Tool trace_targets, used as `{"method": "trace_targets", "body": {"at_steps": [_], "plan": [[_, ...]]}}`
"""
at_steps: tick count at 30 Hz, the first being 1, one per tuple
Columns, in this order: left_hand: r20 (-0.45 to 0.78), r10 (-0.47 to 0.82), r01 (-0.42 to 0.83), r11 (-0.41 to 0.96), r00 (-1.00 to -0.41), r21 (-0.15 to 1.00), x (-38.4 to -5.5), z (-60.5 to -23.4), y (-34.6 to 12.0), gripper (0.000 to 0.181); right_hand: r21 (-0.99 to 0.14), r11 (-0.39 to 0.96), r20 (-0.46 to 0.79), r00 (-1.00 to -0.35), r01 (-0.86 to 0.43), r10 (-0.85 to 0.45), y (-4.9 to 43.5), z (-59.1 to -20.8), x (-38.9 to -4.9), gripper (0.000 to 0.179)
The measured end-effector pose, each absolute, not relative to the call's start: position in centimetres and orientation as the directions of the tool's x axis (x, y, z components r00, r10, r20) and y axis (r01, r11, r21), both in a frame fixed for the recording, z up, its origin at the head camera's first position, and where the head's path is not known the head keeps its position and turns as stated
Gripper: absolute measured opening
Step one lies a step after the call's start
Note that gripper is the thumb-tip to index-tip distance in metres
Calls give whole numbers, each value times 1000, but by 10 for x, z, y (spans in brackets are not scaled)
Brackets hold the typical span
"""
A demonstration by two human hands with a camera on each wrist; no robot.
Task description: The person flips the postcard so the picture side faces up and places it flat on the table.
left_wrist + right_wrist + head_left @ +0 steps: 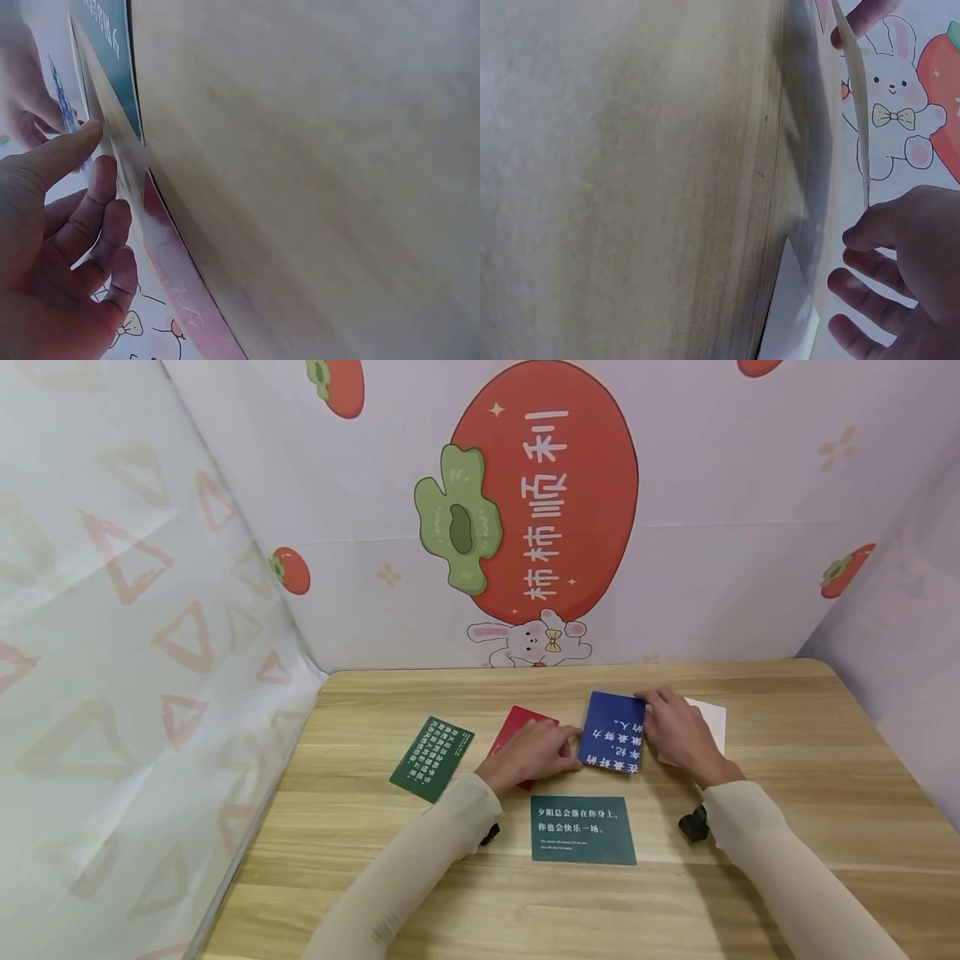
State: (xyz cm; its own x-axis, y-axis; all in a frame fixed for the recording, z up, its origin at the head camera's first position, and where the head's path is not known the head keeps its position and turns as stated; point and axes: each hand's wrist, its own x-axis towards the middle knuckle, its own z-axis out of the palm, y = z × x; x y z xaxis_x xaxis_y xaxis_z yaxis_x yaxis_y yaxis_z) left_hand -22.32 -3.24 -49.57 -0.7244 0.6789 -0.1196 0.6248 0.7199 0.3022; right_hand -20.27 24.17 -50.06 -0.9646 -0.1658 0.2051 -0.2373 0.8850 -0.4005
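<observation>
A blue card (613, 732) with white lettering is held raised over the table, between both hands. My left hand (536, 752) pinches its left edge, and part of that grip is hidden in the head view. At the upper right corner, my right hand (678, 735) pinches the card between thumb and fingers. The right wrist view shows the blue card (861, 97) edge-on, its near end at my right hand (907, 262). A red card (513, 727) lies under my left hand, partly covered. Beneath my right hand is a white card (708, 718), partly hidden too.
A green card (432, 760) with white writing lies tilted at the left. Nearer the front, a teal card (582, 831) lies flat between the forearms. The wooden table (360, 877) meets a patterned backdrop (375, 635) at its back edge.
</observation>
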Motion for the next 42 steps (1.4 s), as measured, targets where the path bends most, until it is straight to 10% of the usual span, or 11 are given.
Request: {"method": "trace_targets", "body": {"at_steps": [42], "plan": [[-183, 633, 561, 760, -752, 326, -217, -490, -30, 63, -321, 919, 210, -963, -230, -168, 243, -505, -198, 39]]}}
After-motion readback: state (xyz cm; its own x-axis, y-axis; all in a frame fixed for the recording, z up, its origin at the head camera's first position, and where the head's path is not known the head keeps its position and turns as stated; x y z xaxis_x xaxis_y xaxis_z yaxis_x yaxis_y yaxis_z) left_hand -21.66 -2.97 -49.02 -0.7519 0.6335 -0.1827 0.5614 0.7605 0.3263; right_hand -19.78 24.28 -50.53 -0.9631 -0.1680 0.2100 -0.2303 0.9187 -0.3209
